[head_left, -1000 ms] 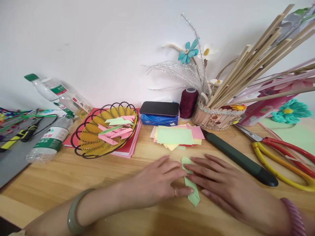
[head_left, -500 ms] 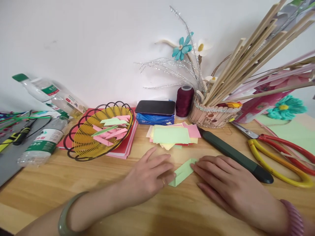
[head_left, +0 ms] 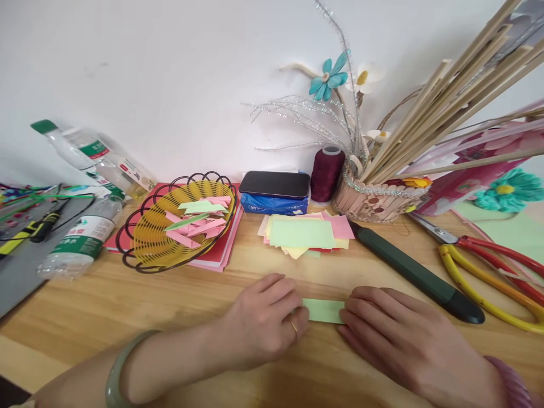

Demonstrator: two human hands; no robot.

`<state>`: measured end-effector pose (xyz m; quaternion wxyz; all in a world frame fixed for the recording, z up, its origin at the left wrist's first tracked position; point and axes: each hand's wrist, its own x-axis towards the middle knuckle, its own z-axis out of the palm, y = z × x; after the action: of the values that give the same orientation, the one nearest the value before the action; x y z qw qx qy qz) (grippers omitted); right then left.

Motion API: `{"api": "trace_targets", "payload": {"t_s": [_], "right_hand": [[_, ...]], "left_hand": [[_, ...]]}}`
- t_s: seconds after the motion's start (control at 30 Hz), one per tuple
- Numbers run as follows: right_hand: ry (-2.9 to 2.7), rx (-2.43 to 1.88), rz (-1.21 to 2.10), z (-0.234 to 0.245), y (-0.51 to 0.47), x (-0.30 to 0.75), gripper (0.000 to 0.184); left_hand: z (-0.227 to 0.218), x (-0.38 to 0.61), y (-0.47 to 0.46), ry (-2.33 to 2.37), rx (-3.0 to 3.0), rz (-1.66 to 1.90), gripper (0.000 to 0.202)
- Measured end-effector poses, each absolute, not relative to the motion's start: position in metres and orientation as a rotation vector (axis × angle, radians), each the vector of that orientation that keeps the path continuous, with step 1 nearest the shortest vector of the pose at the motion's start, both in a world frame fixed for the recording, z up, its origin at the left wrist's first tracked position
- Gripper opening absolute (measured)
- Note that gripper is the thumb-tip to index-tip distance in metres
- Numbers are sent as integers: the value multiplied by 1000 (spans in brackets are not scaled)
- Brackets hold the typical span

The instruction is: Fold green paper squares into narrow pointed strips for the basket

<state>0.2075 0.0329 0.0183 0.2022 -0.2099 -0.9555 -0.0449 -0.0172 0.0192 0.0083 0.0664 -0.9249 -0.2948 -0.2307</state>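
One green strip turned, left hand, right hand gripping two ends

place: was a craft corner | wooden table stood against white wall | thread spool stood far, scissors lay right

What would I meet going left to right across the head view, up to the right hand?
Lower clear plastic bottle with green-and-white label → yellow woven basket with black looped rim → left hand → light-green paper strip → right hand.
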Motion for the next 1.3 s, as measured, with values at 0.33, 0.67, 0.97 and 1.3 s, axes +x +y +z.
{"api": "trace_targets", "payload": {"t_s": [0.33, 0.67, 0.97, 1.3], "right_hand": [[-2617, -974, 212, 14, 31, 204, 23], [-2539, -1205, 140, 7, 30, 201, 18], [-2534, -1263, 133, 9, 34, 203, 18], [-2524, -1269, 218, 12, 36, 206, 17]], "left_hand": [[17, -13, 19, -1668, -2948, -718, 9], [14, -4, 17, -1801, -2919, -534, 7], [11, -2, 19, -1744, -2811, -422, 11], [15, -4, 21, -1892, -2789, -387, 9]]}}
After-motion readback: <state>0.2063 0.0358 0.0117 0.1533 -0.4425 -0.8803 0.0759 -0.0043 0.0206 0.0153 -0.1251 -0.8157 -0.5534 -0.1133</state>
